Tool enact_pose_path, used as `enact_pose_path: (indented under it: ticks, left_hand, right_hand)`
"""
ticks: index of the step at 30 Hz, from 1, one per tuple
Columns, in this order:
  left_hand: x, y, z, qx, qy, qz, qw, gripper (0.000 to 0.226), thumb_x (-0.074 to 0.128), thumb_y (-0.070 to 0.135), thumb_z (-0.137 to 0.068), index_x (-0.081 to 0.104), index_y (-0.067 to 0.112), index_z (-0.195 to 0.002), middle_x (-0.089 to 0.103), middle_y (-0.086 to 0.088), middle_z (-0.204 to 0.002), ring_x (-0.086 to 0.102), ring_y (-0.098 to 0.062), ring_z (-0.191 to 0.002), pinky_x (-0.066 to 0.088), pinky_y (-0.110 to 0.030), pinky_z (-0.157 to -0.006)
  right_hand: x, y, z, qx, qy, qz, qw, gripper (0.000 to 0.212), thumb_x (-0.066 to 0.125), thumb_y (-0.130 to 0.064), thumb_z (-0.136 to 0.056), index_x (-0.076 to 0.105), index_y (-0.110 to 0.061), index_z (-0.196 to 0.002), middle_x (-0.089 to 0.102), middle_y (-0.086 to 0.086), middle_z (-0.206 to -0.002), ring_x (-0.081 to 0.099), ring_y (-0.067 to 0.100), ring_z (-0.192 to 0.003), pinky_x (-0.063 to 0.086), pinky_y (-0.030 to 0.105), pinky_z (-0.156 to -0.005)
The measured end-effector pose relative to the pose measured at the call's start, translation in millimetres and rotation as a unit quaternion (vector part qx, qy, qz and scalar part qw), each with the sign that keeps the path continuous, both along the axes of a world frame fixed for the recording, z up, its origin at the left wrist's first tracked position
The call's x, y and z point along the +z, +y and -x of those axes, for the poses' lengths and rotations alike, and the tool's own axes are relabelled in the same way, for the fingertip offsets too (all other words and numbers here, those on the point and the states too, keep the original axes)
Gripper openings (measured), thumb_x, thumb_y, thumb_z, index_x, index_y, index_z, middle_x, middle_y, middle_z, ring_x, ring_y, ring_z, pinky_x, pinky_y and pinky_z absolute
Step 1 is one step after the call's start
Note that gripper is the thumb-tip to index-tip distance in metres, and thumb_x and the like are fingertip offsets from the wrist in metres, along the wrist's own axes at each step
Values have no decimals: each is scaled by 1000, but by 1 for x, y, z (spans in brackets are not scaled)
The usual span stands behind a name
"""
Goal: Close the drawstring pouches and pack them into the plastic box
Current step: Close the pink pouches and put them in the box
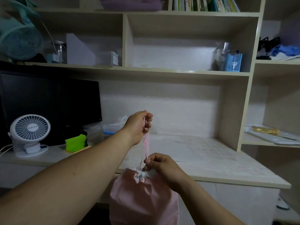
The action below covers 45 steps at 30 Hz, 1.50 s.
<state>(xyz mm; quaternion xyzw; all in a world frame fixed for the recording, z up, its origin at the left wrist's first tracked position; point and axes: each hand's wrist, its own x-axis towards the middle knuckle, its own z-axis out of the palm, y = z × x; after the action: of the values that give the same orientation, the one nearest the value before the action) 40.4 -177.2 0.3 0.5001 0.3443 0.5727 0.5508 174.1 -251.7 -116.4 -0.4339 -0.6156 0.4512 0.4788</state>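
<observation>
A pink drawstring pouch (142, 200) hangs below the desk's front edge at the bottom centre, its white neck gathered tight. My left hand (138, 125) is raised above it and pinches the pink drawstring (146, 143), which runs taut down to the pouch. My right hand (159, 166) grips the gathered neck and the cord at the pouch's top. A clear plastic box (97, 132) stands on the desk behind my left forearm, partly hidden.
The pale desk (211, 159) stretches to the right under wooden shelves. At the left stand a black monitor (48, 104), a small white fan (30, 133) and a green object (75, 142). A shelf at the right holds a tray (272, 135).
</observation>
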Motion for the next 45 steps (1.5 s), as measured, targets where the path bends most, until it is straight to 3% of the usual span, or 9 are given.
enact_pose_path:
  ticks: [5, 11, 13, 18, 24, 29, 32, 37, 45]
  left_hand:
    - [3, 12, 12, 184, 309, -198, 912, 28, 54, 30, -102, 80, 22, -103, 39, -2, -130, 52, -17, -113, 38, -27, -104]
    - [20, 15, 16, 165, 457, -191, 853, 28, 55, 33, -100, 79, 18, -100, 69, 3, -111, 63, -23, -110, 42, -26, -84]
    - [23, 15, 14, 141, 437, -167, 872, 23, 60, 22, -97, 80, 11, -97, 72, 5, -111, 64, -19, -111, 41, -25, -82]
    - [21, -2, 10, 85, 305, -99, 943, 20, 63, 13, -94, 77, 1, -103, 59, -10, -76, 47, -18, -42, 37, -17, -45]
    - [18, -12, 0, -3, 272, -99, 957, 22, 62, 21, -99, 76, 10, -111, 63, -11, -75, 50, -17, -50, 39, -27, -57]
    - [-6, -19, -1, -38, 351, -142, 925, 28, 56, 32, -105, 47, 16, -125, 67, -16, -87, 62, -22, -58, 50, -31, -60]
    - [-38, -15, 16, 3, 430, -172, 886, 27, 58, 36, -103, 50, 11, -98, 69, -11, -76, 65, -21, -60, 57, -40, -72]
    - [-72, -18, 36, -81, 488, -165, 853, 21, 58, 26, -102, 72, 10, -100, 75, -3, -100, 66, -9, -88, 52, -38, -96]
    - [-71, -20, 40, -9, 552, -255, 794, 14, 62, 22, -100, 63, 26, -87, 62, 14, -82, 55, 2, -74, 38, -12, -64]
  right_hand:
    - [5, -1, -1, -28, -32, 31, 999, 15, 68, -9, -96, 78, 1, -93, 72, 14, -81, 66, 11, -66, 53, 21, -65]
    - [5, -2, 1, 13, -63, 41, 997, 15, 68, -9, -96, 81, -3, -91, 74, 9, -80, 66, 13, -71, 54, 23, -71]
    - [3, -4, 1, 39, -74, 42, 996, 19, 67, -10, -97, 82, -10, -84, 76, 10, -84, 67, 15, -77, 54, 25, -76]
    - [2, -8, 3, 71, -87, 28, 993, 20, 67, -14, -99, 81, -9, -86, 80, 9, -104, 73, 15, -108, 54, 22, -89]
    - [-1, -4, 11, 85, -119, -4, 989, 27, 69, -29, -99, 80, -4, -97, 73, 18, -90, 58, 17, -82, 46, 29, -78]
    - [3, -2, 7, 37, -58, 5, 998, 20, 68, -17, -98, 80, -1, -97, 77, 15, -92, 62, 12, -78, 50, 23, -75]
    - [11, 4, -3, -1, -17, 23, 1000, 18, 69, -15, -97, 81, -3, -90, 74, 24, -92, 56, 19, -77, 45, 24, -67]
    - [22, 12, -15, -25, -40, 21, 999, 33, 60, -2, -95, 69, -8, -63, 59, 8, -63, 45, 16, -57, 35, 24, -53]
    - [29, 13, -18, -29, -88, 26, 995, 30, 67, -15, -98, 75, -7, -70, 62, 4, -62, 48, 10, -50, 39, 23, -53]
